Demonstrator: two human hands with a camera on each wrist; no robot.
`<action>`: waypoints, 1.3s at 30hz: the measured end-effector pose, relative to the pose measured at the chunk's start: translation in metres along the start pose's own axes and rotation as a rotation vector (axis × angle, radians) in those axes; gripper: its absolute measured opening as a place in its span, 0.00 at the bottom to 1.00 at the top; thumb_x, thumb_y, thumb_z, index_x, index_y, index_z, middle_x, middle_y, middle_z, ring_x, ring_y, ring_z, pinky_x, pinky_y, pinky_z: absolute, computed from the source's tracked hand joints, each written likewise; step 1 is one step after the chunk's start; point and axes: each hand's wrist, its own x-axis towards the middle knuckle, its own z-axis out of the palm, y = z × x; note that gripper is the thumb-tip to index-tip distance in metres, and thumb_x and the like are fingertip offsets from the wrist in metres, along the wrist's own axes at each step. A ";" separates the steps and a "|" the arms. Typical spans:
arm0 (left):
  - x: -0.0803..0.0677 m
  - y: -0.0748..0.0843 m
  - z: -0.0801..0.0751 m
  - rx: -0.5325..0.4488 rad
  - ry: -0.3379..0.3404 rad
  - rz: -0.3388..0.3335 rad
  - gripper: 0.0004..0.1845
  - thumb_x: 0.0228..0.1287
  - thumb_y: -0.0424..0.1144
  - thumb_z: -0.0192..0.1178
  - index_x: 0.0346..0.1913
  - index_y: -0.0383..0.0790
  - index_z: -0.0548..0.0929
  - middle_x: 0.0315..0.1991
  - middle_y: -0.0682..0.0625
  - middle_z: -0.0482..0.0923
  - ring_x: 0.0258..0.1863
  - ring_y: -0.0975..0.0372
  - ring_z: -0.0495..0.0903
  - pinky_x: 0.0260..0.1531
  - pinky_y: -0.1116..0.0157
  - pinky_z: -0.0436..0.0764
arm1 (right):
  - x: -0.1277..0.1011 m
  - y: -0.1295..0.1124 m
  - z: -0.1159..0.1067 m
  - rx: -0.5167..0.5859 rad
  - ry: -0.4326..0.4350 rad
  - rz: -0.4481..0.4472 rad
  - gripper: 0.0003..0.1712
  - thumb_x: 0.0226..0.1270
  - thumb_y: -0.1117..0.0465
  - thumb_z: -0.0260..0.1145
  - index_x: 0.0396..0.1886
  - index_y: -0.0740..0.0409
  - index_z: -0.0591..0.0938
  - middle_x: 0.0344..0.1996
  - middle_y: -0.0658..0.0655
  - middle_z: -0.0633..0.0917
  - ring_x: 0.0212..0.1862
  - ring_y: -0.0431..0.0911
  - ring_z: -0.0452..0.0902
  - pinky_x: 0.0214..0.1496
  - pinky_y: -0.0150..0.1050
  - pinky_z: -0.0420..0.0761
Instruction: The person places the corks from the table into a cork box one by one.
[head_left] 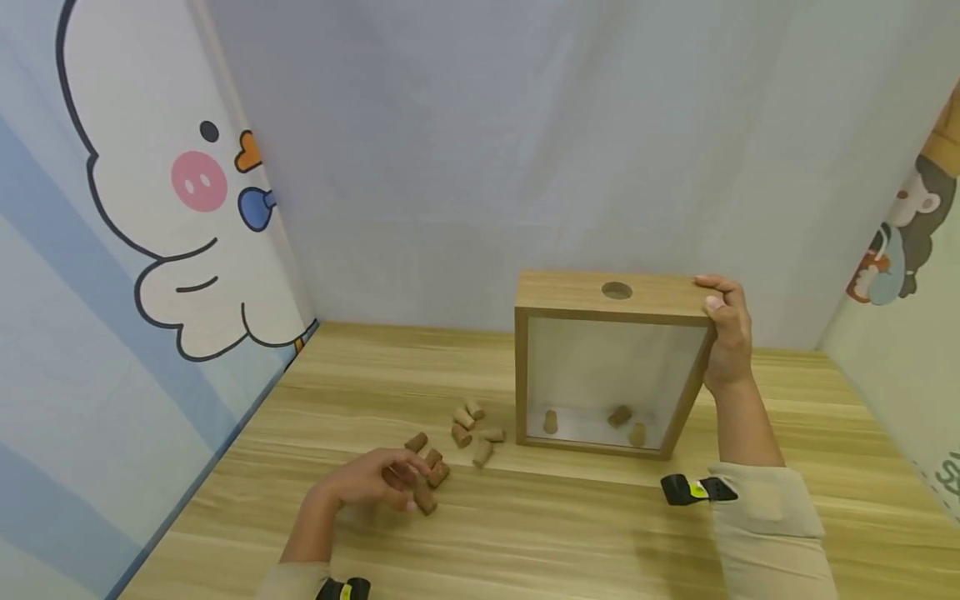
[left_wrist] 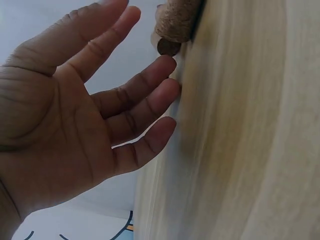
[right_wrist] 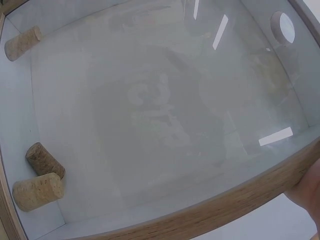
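Observation:
A wooden shadow box (head_left: 562,292) with a clear front and a round hole (head_left: 617,290) in its top stands upright on the table. My right hand (head_left: 729,333) grips its upper right corner, thumb at the front edge and fingers over the top. Inside, at the bottom, lie a dark cork (right_wrist: 45,161) and two lighter ones, a cork (right_wrist: 38,192) beside it and another cork (right_wrist: 23,43) farther off. My left hand (head_left: 378,479) hovers by a group of brown corks (head_left: 424,499), its fingers loosely bent. Nothing lies in its palm in the left wrist view.
Several lighter corks (head_left: 483,452) lie loose between the left hand and the box. The wood-grain table (head_left: 360,358) ends at a pale curtain (head_left: 420,208) behind. A cartoon-printed cloth (head_left: 142,275) hangs along the left side.

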 end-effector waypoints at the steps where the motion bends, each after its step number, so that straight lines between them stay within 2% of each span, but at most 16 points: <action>1: 0.001 -0.001 -0.001 0.007 -0.004 -0.003 0.21 0.52 0.33 0.69 0.50 0.36 0.79 0.48 0.42 0.75 0.48 0.48 0.73 0.45 0.53 0.74 | 0.000 0.000 0.000 -0.001 -0.001 0.001 0.15 0.61 0.56 0.50 0.45 0.50 0.77 0.47 0.58 0.68 0.44 0.49 0.63 0.42 0.44 0.61; 6: 0.008 -0.002 -0.003 0.021 -0.031 -0.026 0.16 0.50 0.30 0.69 0.45 0.35 0.82 0.42 0.45 0.77 0.44 0.51 0.74 0.42 0.58 0.75 | 0.000 -0.001 -0.001 0.002 0.000 0.006 0.15 0.61 0.56 0.50 0.45 0.51 0.77 0.47 0.58 0.68 0.44 0.49 0.63 0.42 0.43 0.62; 11: 0.013 -0.002 -0.002 0.049 -0.030 -0.059 0.13 0.50 0.27 0.68 0.41 0.36 0.83 0.37 0.48 0.77 0.39 0.54 0.73 0.38 0.60 0.74 | 0.001 -0.001 -0.001 0.003 0.000 -0.004 0.15 0.61 0.56 0.50 0.45 0.51 0.77 0.47 0.58 0.68 0.45 0.49 0.63 0.43 0.44 0.61; 20: 0.014 0.001 0.000 0.140 -0.007 -0.044 0.13 0.45 0.24 0.68 0.36 0.39 0.83 0.31 0.49 0.75 0.34 0.56 0.71 0.34 0.61 0.72 | 0.001 -0.002 0.001 0.006 -0.002 0.004 0.14 0.61 0.56 0.49 0.44 0.50 0.77 0.47 0.58 0.69 0.45 0.49 0.63 0.43 0.44 0.61; 23: 0.013 -0.001 -0.001 0.145 -0.011 -0.008 0.13 0.44 0.26 0.69 0.35 0.39 0.83 0.30 0.50 0.75 0.33 0.57 0.72 0.34 0.63 0.73 | 0.002 -0.002 0.001 -0.002 0.002 0.003 0.15 0.61 0.55 0.49 0.44 0.49 0.77 0.47 0.58 0.69 0.44 0.49 0.63 0.42 0.44 0.61; 27: 0.008 -0.004 0.001 0.122 -0.008 0.011 0.12 0.46 0.28 0.69 0.36 0.37 0.82 0.31 0.50 0.76 0.32 0.59 0.73 0.33 0.65 0.73 | 0.001 0.000 0.002 -0.005 0.001 0.009 0.15 0.61 0.55 0.49 0.44 0.49 0.77 0.47 0.58 0.69 0.44 0.49 0.63 0.42 0.44 0.62; 32: 0.002 0.001 0.005 0.074 0.014 0.008 0.11 0.51 0.28 0.66 0.39 0.34 0.81 0.34 0.49 0.78 0.35 0.58 0.76 0.37 0.65 0.75 | 0.000 0.001 0.003 -0.020 -0.017 0.008 0.15 0.61 0.55 0.49 0.45 0.49 0.77 0.48 0.57 0.68 0.45 0.49 0.63 0.44 0.45 0.60; 39: 0.010 0.018 0.008 -0.044 0.053 0.030 0.09 0.56 0.27 0.60 0.42 0.31 0.79 0.36 0.45 0.78 0.38 0.55 0.77 0.38 0.64 0.77 | 0.001 0.000 -0.001 -0.027 -0.001 -0.002 0.15 0.62 0.55 0.49 0.44 0.49 0.77 0.47 0.57 0.70 0.44 0.49 0.64 0.42 0.44 0.61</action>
